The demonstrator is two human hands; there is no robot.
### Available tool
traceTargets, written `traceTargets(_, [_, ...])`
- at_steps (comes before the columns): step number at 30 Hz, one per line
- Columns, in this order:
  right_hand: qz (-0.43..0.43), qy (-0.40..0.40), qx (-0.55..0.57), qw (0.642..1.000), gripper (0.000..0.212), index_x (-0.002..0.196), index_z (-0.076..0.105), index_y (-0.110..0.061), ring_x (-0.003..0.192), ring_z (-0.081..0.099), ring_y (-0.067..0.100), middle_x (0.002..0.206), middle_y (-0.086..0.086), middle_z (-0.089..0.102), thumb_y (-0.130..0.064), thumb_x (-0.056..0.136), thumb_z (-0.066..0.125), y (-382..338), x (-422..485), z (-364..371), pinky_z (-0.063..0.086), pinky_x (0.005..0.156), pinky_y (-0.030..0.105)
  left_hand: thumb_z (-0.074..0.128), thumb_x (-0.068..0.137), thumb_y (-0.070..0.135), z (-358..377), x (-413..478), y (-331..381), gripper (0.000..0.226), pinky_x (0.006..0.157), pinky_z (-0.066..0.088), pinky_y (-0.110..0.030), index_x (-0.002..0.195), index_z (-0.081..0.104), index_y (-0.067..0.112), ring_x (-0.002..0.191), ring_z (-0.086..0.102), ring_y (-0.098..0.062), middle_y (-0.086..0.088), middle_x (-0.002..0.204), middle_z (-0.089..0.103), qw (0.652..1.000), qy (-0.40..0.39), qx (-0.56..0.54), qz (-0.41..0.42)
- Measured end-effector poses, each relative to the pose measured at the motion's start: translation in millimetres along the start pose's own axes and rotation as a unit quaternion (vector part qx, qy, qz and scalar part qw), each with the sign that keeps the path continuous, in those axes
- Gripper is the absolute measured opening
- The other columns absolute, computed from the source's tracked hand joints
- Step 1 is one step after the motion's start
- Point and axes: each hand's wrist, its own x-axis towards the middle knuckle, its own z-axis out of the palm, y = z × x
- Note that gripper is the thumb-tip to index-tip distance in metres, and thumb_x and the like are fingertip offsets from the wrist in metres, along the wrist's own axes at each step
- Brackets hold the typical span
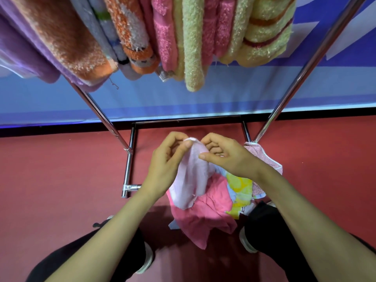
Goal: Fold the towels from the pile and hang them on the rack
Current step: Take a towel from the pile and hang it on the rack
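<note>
Towels (pixel 162 37) already folded are seen draped side by side over the top rail of the rack (pixel 105 117), in purple, orange, grey, pink and pale green, from which it is judged that much of the task is done. Below them, a pale pink towel (pixel 191 176) is held up over the pile (pixel 211 198) by both hands. Its upper edge is pinched between the thumb and the curled fingers (pixel 176 137) of the left hand (pixel 166 159), and the same edge is pinched just beside that by the right hand (pixel 230 157). The hands are set close together at the top, apparently so that a corner or hem can be found and the cloth allowed to hang free before it is folded. A deep pink towel (pixel 203 222), a yellow patterned one (pixel 240 186) and a speckled pink one (pixel 262 159) lie heaped on the red floor (pixel 61 169) between the rack's base bars and the person's shoes (pixel 247 241), presumably so that each can be reached without a step being taken. No brand, label or legible writing can be made out; only large pale shapes are seen on the blue backdrop (pixel 203 98).
</note>
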Motion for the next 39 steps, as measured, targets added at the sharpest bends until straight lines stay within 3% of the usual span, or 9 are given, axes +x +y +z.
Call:
traceTargets(9, [0.077, 0.013, -0.196, 0.977, 0.029, 0.072, 0.048, -0.029, 0.060, 0.043, 0.006, 0.066, -0.011, 0.049, -0.013, 0.087, 0.067, 23.0, 5.7, 0.2, 0.037, 0.064, 0.022, 0.059, 0.090, 0.036, -29.0, 11.3, 1.5, 0.007, 0.074, 0.040, -0.041, 0.084, 0.059, 0.033, 0.076, 0.048, -0.017, 0.006, 0.078, 0.057, 0.979, 0.181, -0.094, -0.001])
traceTargets(12, [0.033, 0.112, -0.173, 0.978, 0.011, 0.083, 0.062, -0.019, 0.063, 0.050, 0.002, 0.073, -0.008, 0.056, -0.010, 0.089, 0.065, 22.1, 8.4, -2.1, 0.038, 0.064, 0.015, 0.062, 0.093, 0.019, -32.4, 10.8, -3.1, 0.006, 0.069, 0.044, -0.031, 0.096, 0.061, 0.024, 0.069, 0.051, -0.011, 0.004, 0.073, 0.060, 0.992, 0.122, 0.015, -0.033])
traceTargets(16, [-0.063, 0.144, -0.167, 0.973, 0.003, 0.086, 0.070, -0.014, 0.073, 0.055, -0.005, 0.078, -0.007, 0.062, -0.012, 0.087, 0.068, 7.6, 8.3, -2.9, 0.039, 0.070, 0.007, 0.071, 0.085, 0.018, -19.6, 6.0, -6.4, 0.042, 0.078, 0.049, -0.023, 0.125, 0.058, 0.026, 0.074, 0.060, -0.006, 0.007, 0.077, 0.071, 0.984, -0.056, 0.140, -0.094])
traceTargets(21, [-0.089, 0.123, -0.148, 0.977, 0.006, 0.084, 0.071, -0.019, 0.074, 0.056, -0.001, 0.078, -0.008, 0.066, -0.013, 0.084, 0.070, 0.3, 5.5, 3.3, 0.040, 0.071, 0.010, 0.070, 0.086, 0.027, -8.2, 3.2, -3.5, 0.024, 0.076, 0.045, -0.025, 0.110, 0.069, 0.030, 0.074, 0.059, -0.014, 0.006, 0.077, 0.068, 0.972, -0.096, 0.211, -0.042])
traceTargets(25, [-0.058, 0.103, -0.138, 0.983, 0.007, 0.085, 0.068, -0.017, 0.072, 0.056, 0.002, 0.076, -0.010, 0.064, -0.014, 0.083, 0.074, -1.0, 4.6, 2.7, 0.044, 0.071, 0.013, 0.060, 0.085, 0.030, -10.2, 3.8, -4.2, 0.008, 0.070, 0.046, -0.028, 0.087, 0.065, 0.036, 0.069, 0.058, -0.015, 0.004, 0.078, 0.068, 0.979, -0.002, 0.206, -0.010])
traceTargets(28, [-0.019, 0.107, -0.176, 0.978, 0.007, 0.087, 0.069, -0.011, 0.070, 0.052, 0.007, 0.074, -0.009, 0.060, -0.014, 0.083, 0.073, 5.8, 7.0, -3.2, 0.041, 0.069, 0.013, 0.064, 0.089, 0.016, -17.7, 6.1, -1.1, 0.020, 0.064, 0.044, -0.020, 0.084, 0.064, 0.035, 0.065, 0.055, -0.010, -0.003, 0.078, 0.069, 0.981, 0.079, 0.178, -0.018])
traceTargets(31, [0.027, 0.116, -0.231, 0.966, 0.005, 0.087, 0.069, -0.013, 0.068, 0.053, 0.003, 0.073, -0.011, 0.058, -0.015, 0.083, 0.072, 14.6, 8.1, -12.4, 0.045, 0.073, 0.022, 0.062, 0.091, 0.013, -26.3, 8.9, -1.8, 0.019, 0.062, 0.040, -0.008, 0.087, 0.067, 0.030, 0.063, 0.052, 0.006, 0.013, 0.071, 0.067, 0.975, 0.126, 0.179, -0.028])
traceTargets(34, [0.098, 0.104, -0.293, 0.945, 0.004, 0.086, 0.065, -0.019, 0.079, 0.057, 0.021, 0.079, -0.005, 0.060, -0.020, 0.085, 0.069, 21.0, 7.3, -17.4, 0.049, 0.080, 0.038, 0.060, 0.091, 0.014, -33.4, 11.0, -1.8, 0.031, 0.064, 0.039, -0.005, 0.082, 0.060, 0.044, 0.063, 0.052, 0.011, 0.026, 0.066, 0.063, 0.971, 0.158, 0.177, -0.035])
traceTargets(39, [0.144, 0.113, -0.348, 0.919, 0.007, 0.094, 0.063, -0.015, 0.092, 0.059, 0.030, 0.095, 0.003, 0.064, -0.021, 0.090, 0.062, 19.9, 6.6, -19.8, 0.047, 0.081, 0.038, 0.059, 0.092, 0.014, -40.2, 14.6, -4.3, 0.013, 0.065, 0.038, -0.005, 0.096, 0.067, 0.022, 0.062, 0.050, 0.012, 0.012, 0.074, 0.064, 0.963, 0.203, 0.172, -0.054])
